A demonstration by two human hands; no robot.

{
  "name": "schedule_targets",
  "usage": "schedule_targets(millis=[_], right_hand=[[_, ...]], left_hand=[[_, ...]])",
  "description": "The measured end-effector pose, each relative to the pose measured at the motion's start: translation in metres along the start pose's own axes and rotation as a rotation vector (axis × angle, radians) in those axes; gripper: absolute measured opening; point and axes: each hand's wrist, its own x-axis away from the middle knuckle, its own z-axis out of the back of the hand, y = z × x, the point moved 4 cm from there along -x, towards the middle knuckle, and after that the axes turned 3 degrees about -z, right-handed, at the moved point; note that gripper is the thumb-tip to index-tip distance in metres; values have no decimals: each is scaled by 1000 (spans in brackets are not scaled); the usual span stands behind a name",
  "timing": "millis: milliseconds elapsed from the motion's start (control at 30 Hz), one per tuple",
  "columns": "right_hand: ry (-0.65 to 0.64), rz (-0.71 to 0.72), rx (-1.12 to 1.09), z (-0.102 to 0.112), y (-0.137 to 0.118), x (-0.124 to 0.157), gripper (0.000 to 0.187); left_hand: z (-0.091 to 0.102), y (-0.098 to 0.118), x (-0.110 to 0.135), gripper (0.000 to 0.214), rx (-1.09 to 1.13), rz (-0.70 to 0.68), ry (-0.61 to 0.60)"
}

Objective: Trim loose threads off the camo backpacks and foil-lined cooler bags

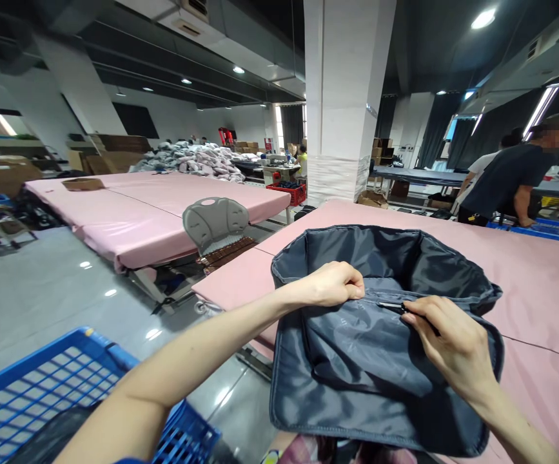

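A dark blue-grey fabric bag [380, 412] lies opened out on the pink table in front of me, its shiny lining facing up. My left hand [340, 283] is closed in a pinch on the bag's inner seam, near the middle. On the right of that seam, my right hand [446, 335] grips a small black-handled tool [391, 306] with a slim metal blade. The blade points left along the seam, towards my left hand. Whether it is snips or a seam ripper I cannot tell, since the fingers cover most of the handle.
The pink-covered table [545, 296] extends to the right. A blue plastic basket [78, 341] stands at lower left with dark fabric in it. A grey folding chair [216, 222] is beyond. Another pink table [163, 200] bears piled bundles. A co-worker [506, 167] leans over at right.
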Motion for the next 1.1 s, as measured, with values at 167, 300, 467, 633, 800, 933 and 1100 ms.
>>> schedule_targets(millis=[167, 300, 467, 633, 800, 933, 1100], right_hand=[[-17, -14, 14, 2, 1, 0, 11], [-14, 0, 19, 1, 0, 0, 11], [14, 14, 25, 3, 2, -1, 12], [27, 43, 72, 10, 5, 1, 11], [34, 56, 67, 10, 5, 4, 10], [10, 67, 42, 4, 3, 1, 12], [-3, 58, 33, 0, 1, -4, 11]], left_hand=[[1, 0, 1, 14, -7, 2, 7], [1, -1, 0, 13, -7, 5, 7], [0, -1, 0, 14, -2, 10, 0], [0, -2, -1, 14, 4, 11, -7], [0, -2, -1, 14, 11, 17, 3], [1, 0, 0, 14, -1, 18, 6], [1, 1, 0, 14, -15, 18, 11]])
